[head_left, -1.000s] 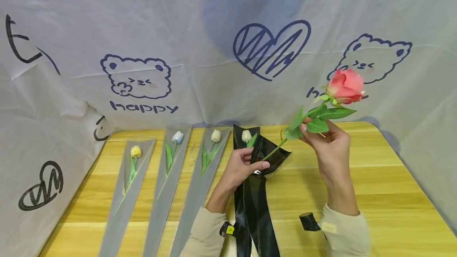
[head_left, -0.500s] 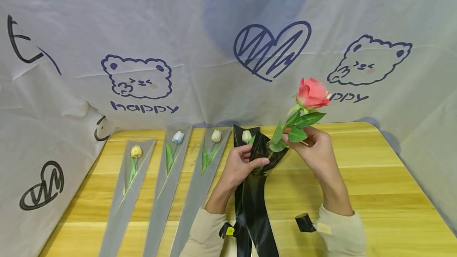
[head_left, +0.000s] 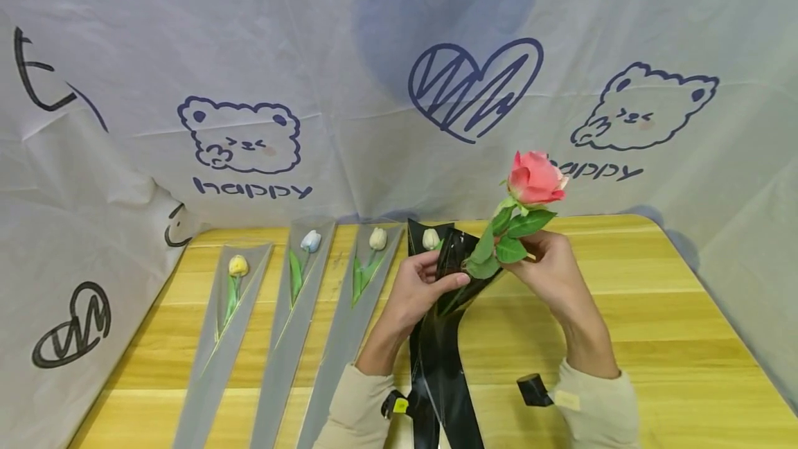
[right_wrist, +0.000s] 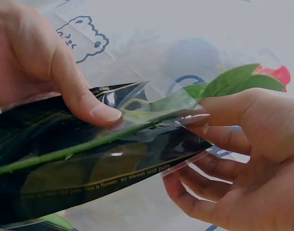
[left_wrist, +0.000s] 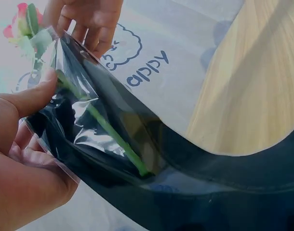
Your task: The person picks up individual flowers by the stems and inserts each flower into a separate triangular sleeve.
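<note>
My left hand [head_left: 414, 289] grips the open top of a black flower sleeve [left_wrist: 137, 139] with a clear front, thumb over the plastic. A pink rose [head_left: 536, 177] leans out of that opening, its bloom and most leaves above the edge. Through the clear front, the green stem [left_wrist: 111, 131] shows running down inside the sleeve. My right hand [head_left: 548, 265] pinches the rose just below its leaves, fingers right at the sleeve's mouth. In the right wrist view, gold printed text lines the sleeve edge.
Under the held sleeve lies another black sleeve with a white tulip [head_left: 431, 238]. To its left are three grey sleeves holding a white tulip [head_left: 377, 238], a blue tulip [head_left: 310, 240] and a yellow tulip [head_left: 237, 265]. A printed cloth [head_left: 349, 75] hangs behind the wooden table [head_left: 654, 338].
My right hand has moved left and down with the rose, and its stem has slid into the black sleeve. My left hand has stayed at the sleeve's top.
</note>
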### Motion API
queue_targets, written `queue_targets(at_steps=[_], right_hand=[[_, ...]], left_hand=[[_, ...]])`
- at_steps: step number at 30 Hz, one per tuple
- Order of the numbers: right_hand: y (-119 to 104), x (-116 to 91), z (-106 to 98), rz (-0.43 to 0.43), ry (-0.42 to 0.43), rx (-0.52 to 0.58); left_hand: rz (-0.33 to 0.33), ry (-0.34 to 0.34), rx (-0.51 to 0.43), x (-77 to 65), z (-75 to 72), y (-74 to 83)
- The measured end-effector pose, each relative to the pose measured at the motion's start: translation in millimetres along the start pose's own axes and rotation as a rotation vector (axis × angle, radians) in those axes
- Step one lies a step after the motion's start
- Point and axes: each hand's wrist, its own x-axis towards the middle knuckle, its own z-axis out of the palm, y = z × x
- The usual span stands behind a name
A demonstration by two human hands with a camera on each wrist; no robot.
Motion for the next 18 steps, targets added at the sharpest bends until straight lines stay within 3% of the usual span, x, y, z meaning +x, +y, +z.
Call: queue_targets(at_steps=[9,15,18], right_hand=[[-1,0,-1,0.07,-0.069,-0.005],[4,1,-7,0.02,-0.12,-0.031],[10,1,-14,-0.008,-0.115,0.066]], left_hand=[[0.028,0.012,0.039,0.3,1.9,-0.2],[0.031,0.033,-0.002,1.2,2.2,-2.4],[-0.002,0.031,-0.069,2.1,1.3,-2.6]])
